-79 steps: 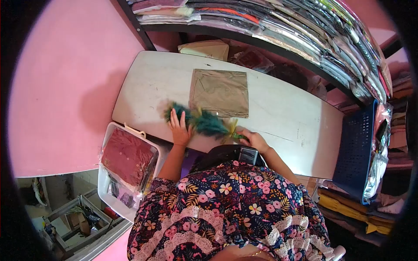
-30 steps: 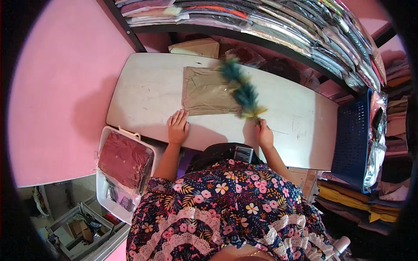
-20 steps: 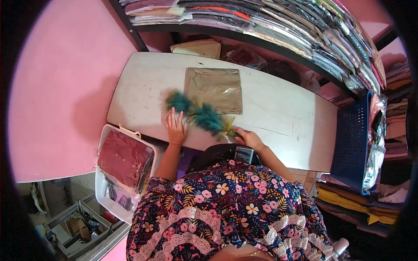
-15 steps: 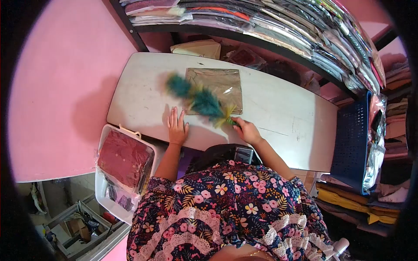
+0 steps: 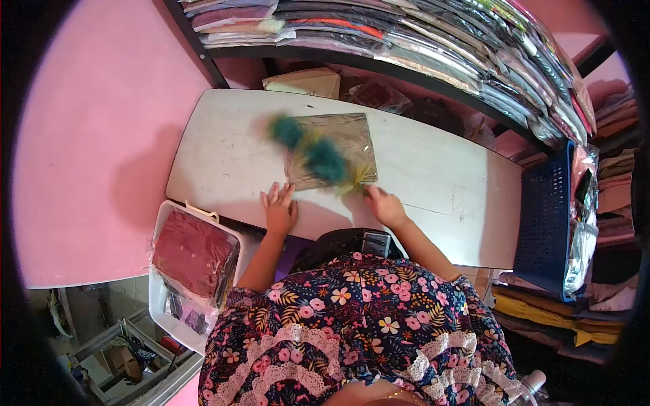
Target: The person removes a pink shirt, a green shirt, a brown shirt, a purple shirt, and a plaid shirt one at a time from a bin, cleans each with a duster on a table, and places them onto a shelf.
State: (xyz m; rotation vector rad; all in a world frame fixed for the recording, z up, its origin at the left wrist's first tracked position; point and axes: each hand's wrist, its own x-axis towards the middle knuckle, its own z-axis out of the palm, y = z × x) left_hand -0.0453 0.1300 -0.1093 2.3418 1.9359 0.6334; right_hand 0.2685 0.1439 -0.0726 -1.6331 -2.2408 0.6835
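Observation:
My right hand [image 5: 386, 207] is wrapped round the handle end of a fluffy duster [image 5: 323, 160], green-blue with yellow tufts and smeared by motion. The duster slants up and left across a flat brown garment in a clear plastic bag [image 5: 347, 130], covering much of it. At the bag's lower left corner, my left hand [image 5: 279, 208] rests with its fingers spread, fingertips by the bag's edge. Both hands are over the near side of the white table [image 5: 440, 179].
A white basket [image 5: 157, 298] with bagged maroon clothing [image 5: 195, 252] stands at the left. On the right is a blue perforated basket [image 5: 545, 223]. A shelf stacked with bagged garments [image 5: 406, 40] runs along the back, and folded clothes [image 5: 562, 314] lie at lower right.
The duster has shifted slightly over the bagged garment, still in my right hand. My left hand's fingers have spread and bent more, near the bag's lower left corner.

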